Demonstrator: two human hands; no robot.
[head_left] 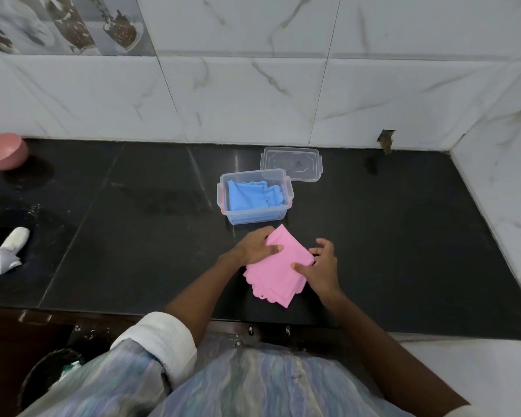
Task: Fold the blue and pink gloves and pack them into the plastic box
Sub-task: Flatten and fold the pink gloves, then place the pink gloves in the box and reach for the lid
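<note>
Black counter point(133, 236) | left hand point(254, 246), right hand point(321, 267): fingers pinch pink gloves point(278, 267), fingertips partly hidden | blue gloves point(253, 195) boxed

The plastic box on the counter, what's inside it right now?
The plastic box holds the folded blue gloves, filling most of it. Anything beneath them is covered. The pink gloves are still outside, under both hands.

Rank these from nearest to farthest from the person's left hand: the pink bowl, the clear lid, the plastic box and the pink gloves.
From the left hand in the head view:
1. Pink gloves: under the hand, touching it.
2. Plastic box: just beyond the hand, with the blue gloves inside.
3. Clear lid: behind the box, to its right, near the wall.
4. Pink bowl: far left edge of the counter.
</note>
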